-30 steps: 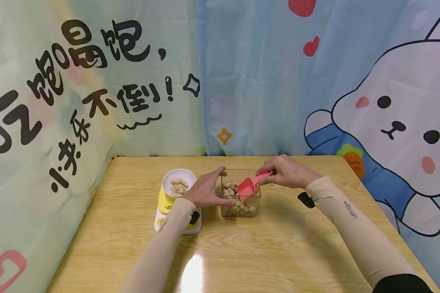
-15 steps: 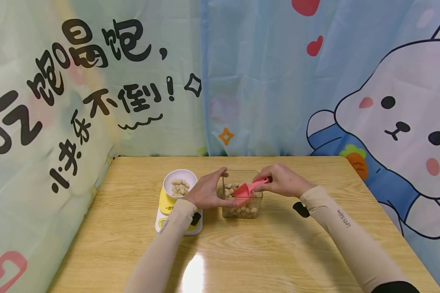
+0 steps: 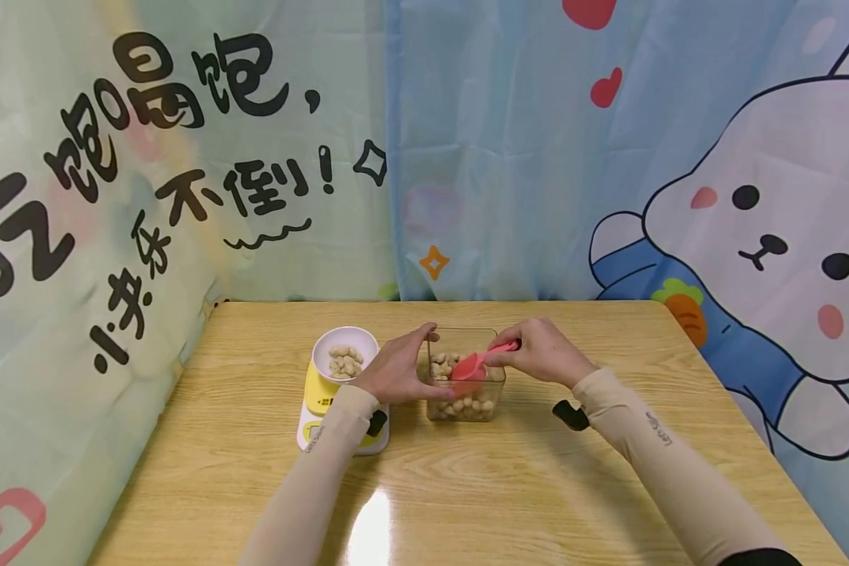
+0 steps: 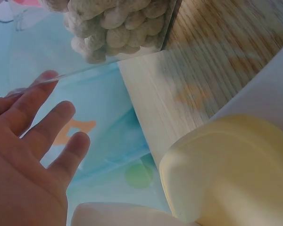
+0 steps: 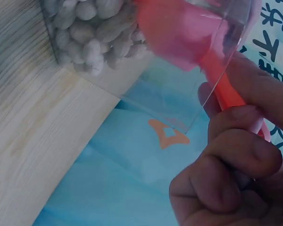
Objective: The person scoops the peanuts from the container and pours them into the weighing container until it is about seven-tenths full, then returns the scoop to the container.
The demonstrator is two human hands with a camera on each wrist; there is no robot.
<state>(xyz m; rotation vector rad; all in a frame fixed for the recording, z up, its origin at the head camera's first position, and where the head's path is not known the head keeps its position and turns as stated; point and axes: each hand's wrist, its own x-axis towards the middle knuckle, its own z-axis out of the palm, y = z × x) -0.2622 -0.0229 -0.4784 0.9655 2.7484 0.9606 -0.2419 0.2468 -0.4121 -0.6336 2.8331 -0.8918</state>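
Note:
A clear plastic container (image 3: 497, 393) holding peanuts in their shells (image 3: 463, 409) stands on the table. My left hand (image 3: 399, 369) grips its left side, thumb at the front and fingers toward the back rim. In the left wrist view, fingertips (image 4: 48, 75) touch the clear wall. My right hand (image 3: 543, 351) pinches the handle of a pinkish-red scoop (image 3: 469, 369), whose head is inside the container, tilted down at the peanuts. Through the clear wall, the right wrist view shows the scoop head (image 5: 179, 35) beside the peanuts (image 5: 85, 33). Whether it carries any is hidden.
Left of the container, a white bowl (image 3: 321, 350) with some peanuts sits on a yellow and white kitchen scale (image 3: 318, 398), partly covered by the left forearm. The wooden table (image 3: 538, 487) ends at a printed curtain (image 3: 467, 157) behind.
My right hand has moved slightly down and left, lowering the scoop head deeper into the container. My left hand stays on the container.

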